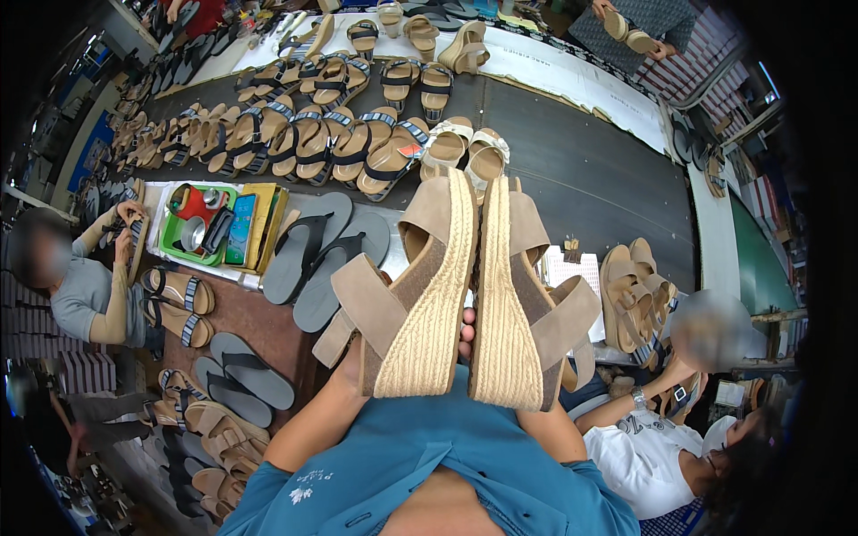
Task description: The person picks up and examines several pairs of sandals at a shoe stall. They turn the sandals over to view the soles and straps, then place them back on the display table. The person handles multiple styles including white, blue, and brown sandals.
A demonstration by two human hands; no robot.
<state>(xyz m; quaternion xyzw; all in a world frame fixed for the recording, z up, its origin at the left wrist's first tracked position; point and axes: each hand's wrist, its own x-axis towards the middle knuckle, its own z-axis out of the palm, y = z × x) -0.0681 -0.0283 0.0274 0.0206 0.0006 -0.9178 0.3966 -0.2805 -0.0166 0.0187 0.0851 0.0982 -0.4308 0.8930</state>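
Two taupe wedge sandals with cork and woven-rope soles are raised upright in front of me, their wedge sides turned toward each other. Behind the left wedge sandal (420, 330) is my left hand (352, 368), closed on it. A few fingertips (467, 330) show in the gap between the soles; whose they are I cannot tell for certain. The right wedge sandal (511, 330) hides nearly all of my right hand, which supports it from behind; only my right forearm (550, 433) shows below. Pale strapped sandals (487, 154) lie just beyond the raised pair.
Rows of striped-strap sandals (308, 138) cover the dark table (581, 152). Grey flip-flops (308, 255) and a green tray (192, 255) sit at left, tan sandals (626, 295) at right. Co-workers handle footwear at left (98, 295), right (652, 456) and far right (657, 45).
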